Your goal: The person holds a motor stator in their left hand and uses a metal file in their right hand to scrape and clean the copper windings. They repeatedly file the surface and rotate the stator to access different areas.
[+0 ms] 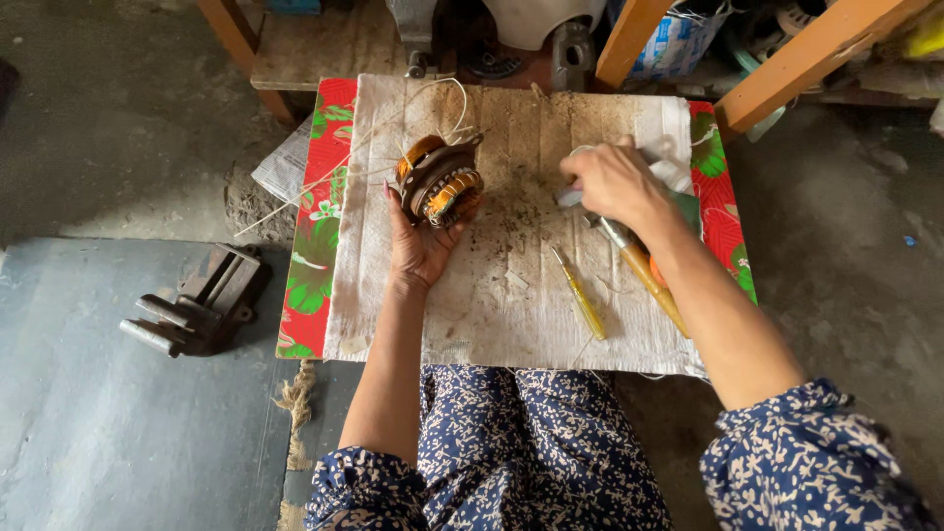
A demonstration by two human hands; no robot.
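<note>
On low work table, seen from head camera: all below.

Left hand (421, 246): palm up, fingers curled around underside of motor stator (440, 180), gripping it and holding it raised just over the cloth.

Motor stator: round, dark metal ring with copper-orange winding inside, tilted toward the right; sits in left palm, over left-middle part of the cloth.

Loose wires (447, 103): thin, pale, rising from top of stator in a loop; some run out to the left over the table edge.

Right hand (615, 182): back of hand up, fingers closed down on small pale object at right part of the cloth; cannot tell exactly what kind of object, mostly hidden under fingers.

Yellow screwdriver (580, 295): thin, lying flat on cloth, between the two forearms, apart from both hands.

Orange-handled tool (651, 280): lying on cloth just under right wrist, metal end pointing toward right hand; touching or not, cannot tell.

White cloth (492, 324): ribbed, dirty with dark crumbs in middle, covers most of table top.

Flowered table cover (313, 246): red with green leaves, visible as strips at left and right of cloth.

Bench vise (202, 300): dark metal, standing on grey floor, left of table, well apart from hands.

Newspaper (285, 167): folded, sticking out under left table edge.

Clothing: dark blue with small white flowers, on sleeves and lap at bottom.
</note>
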